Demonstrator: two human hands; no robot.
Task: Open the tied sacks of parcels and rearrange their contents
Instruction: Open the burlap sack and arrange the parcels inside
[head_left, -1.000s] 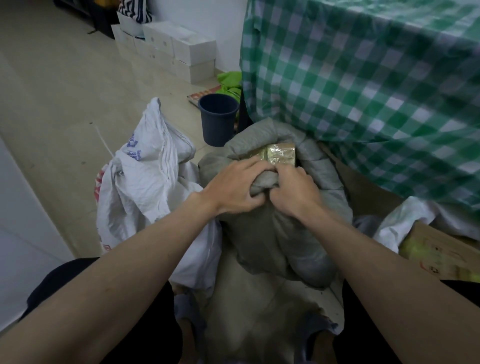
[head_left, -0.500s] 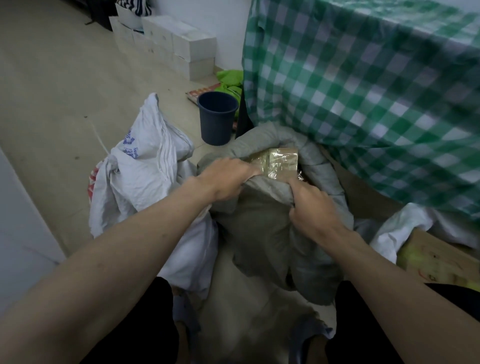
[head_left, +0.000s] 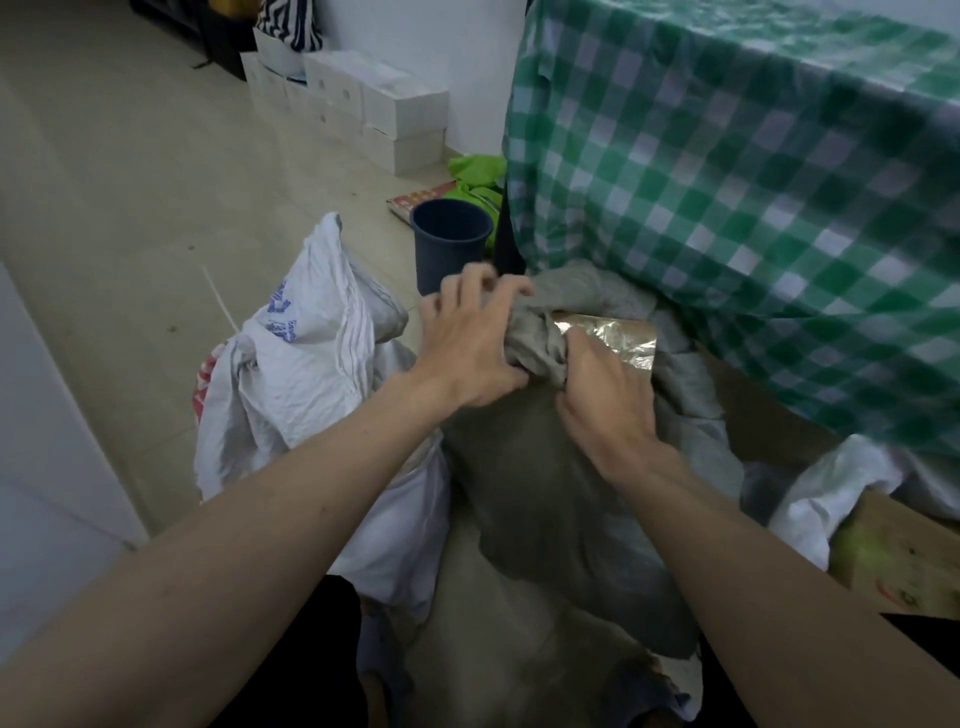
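Note:
A grey sack (head_left: 561, 499) stands in front of me with its mouth bunched up. A taped, shiny brown parcel (head_left: 615, 335) shows in the opening. My left hand (head_left: 470, 343) grips the gathered grey cloth at the sack's near rim, fingers spread and blurred. My right hand (head_left: 605, 397) pinches the same bunch of cloth from the right, just under the parcel. A white woven sack (head_left: 306, 374) with blue print leans against the grey sack's left side, its top loose.
A table under a green checked cloth (head_left: 753, 197) overhangs the sack at the right. A dark blue bucket (head_left: 449, 244) stands behind it. White boxes (head_left: 374, 111) are stacked by the far wall. A cardboard box (head_left: 904, 561) and white bag lie at the right.
My hands parted along the sack's rim, then came back together on the bunched cloth. The parcel now shows further right, more uncovered. The view shifted slightly.

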